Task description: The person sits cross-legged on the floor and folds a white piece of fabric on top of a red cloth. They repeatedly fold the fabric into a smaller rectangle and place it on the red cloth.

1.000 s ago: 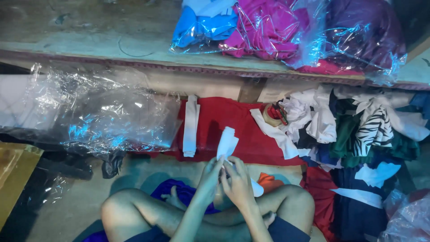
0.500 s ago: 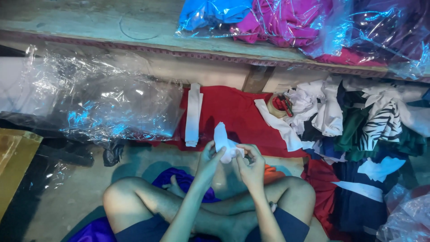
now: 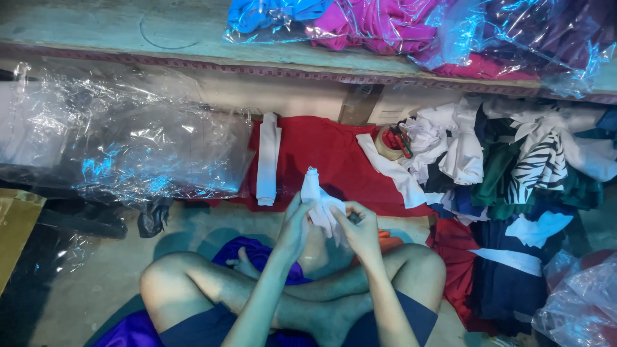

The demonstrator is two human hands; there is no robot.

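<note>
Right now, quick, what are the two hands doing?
Left hand: closed, its fingers hold the white cloth strip.
Right hand: closed, fingers pinching the same white cloth strip.

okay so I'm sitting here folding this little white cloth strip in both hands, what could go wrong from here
Held only by the fingertips of the left hand and right hand, the white strip could slip and unfold onto your legs. The heap of mixed clothes sits close on the right, so a dropped strip might get lost among its white pieces.
</note>
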